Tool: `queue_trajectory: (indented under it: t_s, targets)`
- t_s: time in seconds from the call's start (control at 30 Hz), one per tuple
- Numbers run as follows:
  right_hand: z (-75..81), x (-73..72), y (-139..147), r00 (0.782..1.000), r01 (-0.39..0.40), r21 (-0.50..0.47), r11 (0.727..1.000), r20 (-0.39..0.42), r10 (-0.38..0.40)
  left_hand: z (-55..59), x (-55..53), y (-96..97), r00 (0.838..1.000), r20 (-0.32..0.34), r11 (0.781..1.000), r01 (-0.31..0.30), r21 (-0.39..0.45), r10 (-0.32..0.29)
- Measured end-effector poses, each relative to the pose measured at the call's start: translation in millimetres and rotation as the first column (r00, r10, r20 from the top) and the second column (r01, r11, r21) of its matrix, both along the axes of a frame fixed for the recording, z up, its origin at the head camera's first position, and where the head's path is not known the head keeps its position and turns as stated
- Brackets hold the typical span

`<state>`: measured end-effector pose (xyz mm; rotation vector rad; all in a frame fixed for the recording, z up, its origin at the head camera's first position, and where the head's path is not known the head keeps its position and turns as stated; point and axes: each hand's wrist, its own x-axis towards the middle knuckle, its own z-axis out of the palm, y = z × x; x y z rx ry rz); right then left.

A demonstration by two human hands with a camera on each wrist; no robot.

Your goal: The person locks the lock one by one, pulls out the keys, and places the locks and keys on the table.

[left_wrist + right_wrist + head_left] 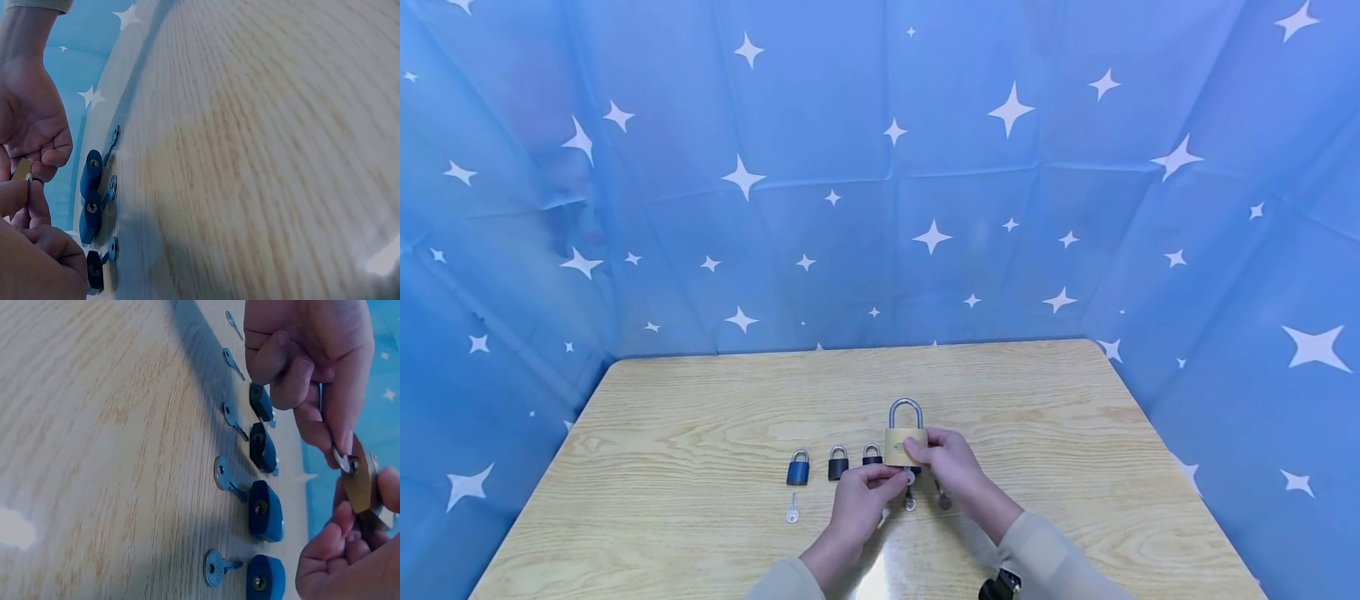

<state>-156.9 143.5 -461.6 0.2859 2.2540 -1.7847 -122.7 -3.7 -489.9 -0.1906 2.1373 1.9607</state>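
A large brass padlock (895, 454) with a steel shackle pointing up is held above the table by my right hand (953, 463), thumb on its front face. My left hand (859, 502) is just below it and pinches a small silver key (341, 460) between thumb and fingertips. In the right wrist view the key's head is right at the keyhole on the padlock's underside; its blade is hidden. The left wrist view shows the brass padlock (22, 169) edge-on between both hands.
Smaller padlocks stand in a row on the wooden table (700, 433): a blue padlock (797, 472), a black padlock (838, 468) and others partly behind the hands. Loose keys lie in front of them, one key (793, 510) before the blue padlock. A blue star-patterned curtain (850, 250) surrounds the table.
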Motion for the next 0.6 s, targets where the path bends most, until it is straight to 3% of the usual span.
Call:
queue_trajectory:
  t_s: [0.6]
  targets:
    - [-2.8, -1.6, -0.4, 1.0, 0.006, -0.006, 1.0, 0.027, -0.005, -4.6, -2.5, 2.1, 0.999, -0.036, 0.999, -0.007, -0.034, 0.006]
